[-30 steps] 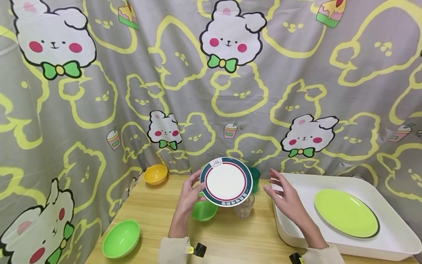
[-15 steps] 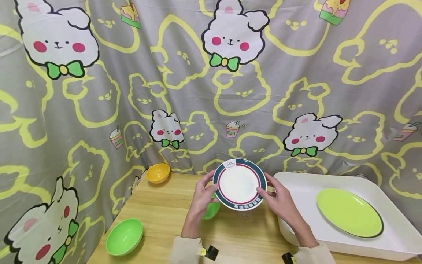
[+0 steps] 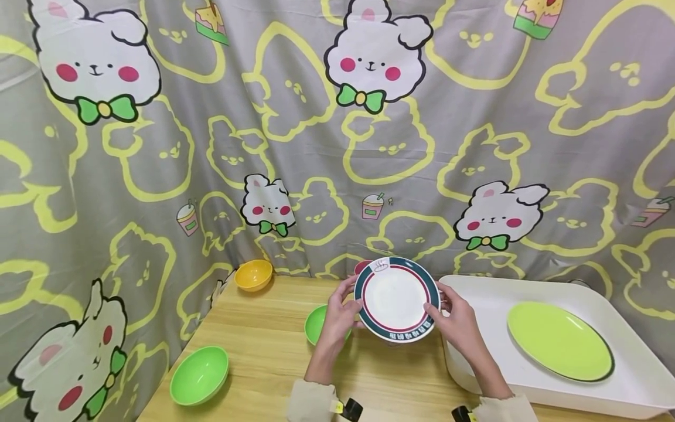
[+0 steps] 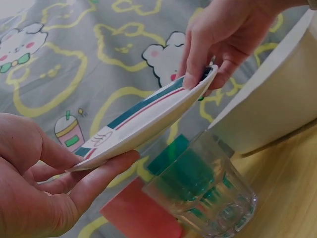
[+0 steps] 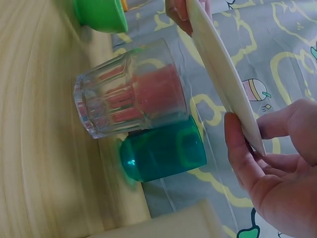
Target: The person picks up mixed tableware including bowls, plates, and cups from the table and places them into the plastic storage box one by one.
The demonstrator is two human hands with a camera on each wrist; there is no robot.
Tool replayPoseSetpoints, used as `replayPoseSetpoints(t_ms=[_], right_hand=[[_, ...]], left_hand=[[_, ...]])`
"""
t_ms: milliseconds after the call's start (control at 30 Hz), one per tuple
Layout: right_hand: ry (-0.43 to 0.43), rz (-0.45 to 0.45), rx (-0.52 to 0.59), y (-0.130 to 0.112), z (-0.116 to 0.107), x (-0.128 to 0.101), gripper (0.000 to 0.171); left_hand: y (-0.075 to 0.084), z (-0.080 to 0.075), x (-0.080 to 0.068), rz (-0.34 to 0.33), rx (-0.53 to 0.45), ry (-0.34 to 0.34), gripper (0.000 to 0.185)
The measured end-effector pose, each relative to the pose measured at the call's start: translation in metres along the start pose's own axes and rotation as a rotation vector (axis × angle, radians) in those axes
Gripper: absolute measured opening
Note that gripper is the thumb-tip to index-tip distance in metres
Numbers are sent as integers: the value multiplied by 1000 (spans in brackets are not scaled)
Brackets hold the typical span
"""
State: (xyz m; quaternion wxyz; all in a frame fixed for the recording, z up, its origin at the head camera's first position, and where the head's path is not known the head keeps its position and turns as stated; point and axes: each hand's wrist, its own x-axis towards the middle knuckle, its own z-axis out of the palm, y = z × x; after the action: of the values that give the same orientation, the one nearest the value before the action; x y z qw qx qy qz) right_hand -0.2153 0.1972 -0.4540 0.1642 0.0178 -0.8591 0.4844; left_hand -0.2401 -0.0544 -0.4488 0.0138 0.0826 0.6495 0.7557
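Observation:
A white plate (image 3: 396,299) with a dark green rim band and a red ring is held up above the table, tilted so its face shows in the head view. My left hand (image 3: 339,316) pinches its left edge, thumb on top and fingers beneath. On the opposite edge my right hand (image 3: 457,316) pinches it the same way, as the right wrist view shows. Below the plate stand a clear glass (image 5: 133,91), a teal cup (image 5: 166,151) and a red cup (image 4: 141,210). The plate hides most of them in the head view.
A green bowl (image 3: 315,324) stands just left of my left hand, another green bowl (image 3: 199,376) at the table's left front. An orange bowl (image 3: 254,275) sits at the back left. To the right, a white tray (image 3: 474,357) holds a lime oval plate (image 3: 560,341).
My right hand has come in from the right and taken hold of the plate's right edge. The plate and my left hand have shifted right, uncovering the middle green bowl and a bit of red cup.

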Motion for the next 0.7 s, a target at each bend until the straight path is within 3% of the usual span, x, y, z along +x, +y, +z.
replayPoseSetpoints(t_ms=[333, 700], right_hand=[[-72, 88, 184, 2, -9, 0, 56], [-79, 85, 219, -2, -27, -2, 53]], left_hand=[[-4, 10, 0, -5, 22, 6, 56], [-1, 17, 3, -15, 42, -59, 61]])
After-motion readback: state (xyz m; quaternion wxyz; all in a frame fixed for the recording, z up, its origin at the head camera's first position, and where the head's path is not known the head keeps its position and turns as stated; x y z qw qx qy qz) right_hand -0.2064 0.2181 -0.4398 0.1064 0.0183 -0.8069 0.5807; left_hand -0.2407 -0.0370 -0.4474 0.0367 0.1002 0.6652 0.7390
